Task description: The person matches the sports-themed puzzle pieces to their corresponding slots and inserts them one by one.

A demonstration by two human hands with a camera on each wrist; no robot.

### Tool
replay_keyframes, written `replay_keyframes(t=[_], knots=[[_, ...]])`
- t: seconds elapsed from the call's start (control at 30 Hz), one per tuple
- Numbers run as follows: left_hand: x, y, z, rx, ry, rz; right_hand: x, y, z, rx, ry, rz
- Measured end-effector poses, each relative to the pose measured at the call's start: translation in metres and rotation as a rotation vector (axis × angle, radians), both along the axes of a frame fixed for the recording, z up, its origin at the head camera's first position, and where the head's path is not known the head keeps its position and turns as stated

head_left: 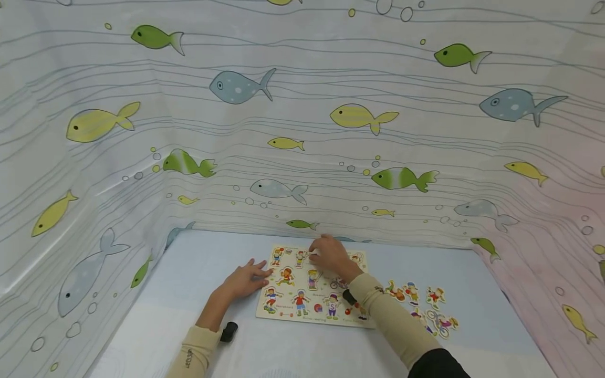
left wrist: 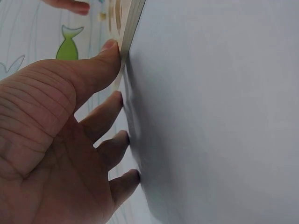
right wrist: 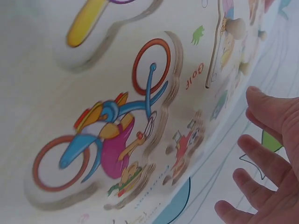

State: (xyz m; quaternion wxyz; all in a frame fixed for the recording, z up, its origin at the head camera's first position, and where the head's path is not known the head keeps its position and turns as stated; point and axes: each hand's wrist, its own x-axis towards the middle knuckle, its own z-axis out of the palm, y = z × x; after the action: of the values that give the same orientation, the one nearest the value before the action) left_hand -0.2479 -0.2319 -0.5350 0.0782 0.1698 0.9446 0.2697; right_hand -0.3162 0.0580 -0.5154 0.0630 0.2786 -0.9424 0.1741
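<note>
A wooden puzzle board printed with sporting children lies on the table. My left hand is at its left side; in the left wrist view the thumb touches the board's edge while the other fingertips rest low beside it. Over the far middle of the board hovers my right hand. The right wrist view shows its fingers spread apart, with nothing visible between them. Below that wrist is a cyclist picture in a cut-out. Some knobbed pieces stand near the board's far edge.
Several loose puzzle pieces lie right of the board, including a cyclist piece and a running figure. A fish-patterned curtain surrounds the white table at the back and sides.
</note>
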Motion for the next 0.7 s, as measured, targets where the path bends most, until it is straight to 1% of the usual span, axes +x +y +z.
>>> replay_keyframes(t=[0.1,0.27,0.37,0.5,0.7], knots=[[0.0,-0.001,0.001,0.001,-0.002,0.01,0.001,0.004,0.002,-0.001,0.018,0.014],[0.001,0.0,0.001,0.002,-0.005,0.015,0.003,0.011,0.007,0.034,0.037,0.02],[0.0,0.001,0.001,-0.006,-0.01,0.018,0.007,0.017,0.01,0.02,0.059,0.04],[0.0,0.002,0.001,-0.004,-0.011,0.017,0.013,0.026,0.014,-0.006,0.112,0.065],[-0.001,0.002,0.0,-0.011,-0.005,0.019,0.021,0.04,0.013,-0.009,0.141,0.058]])
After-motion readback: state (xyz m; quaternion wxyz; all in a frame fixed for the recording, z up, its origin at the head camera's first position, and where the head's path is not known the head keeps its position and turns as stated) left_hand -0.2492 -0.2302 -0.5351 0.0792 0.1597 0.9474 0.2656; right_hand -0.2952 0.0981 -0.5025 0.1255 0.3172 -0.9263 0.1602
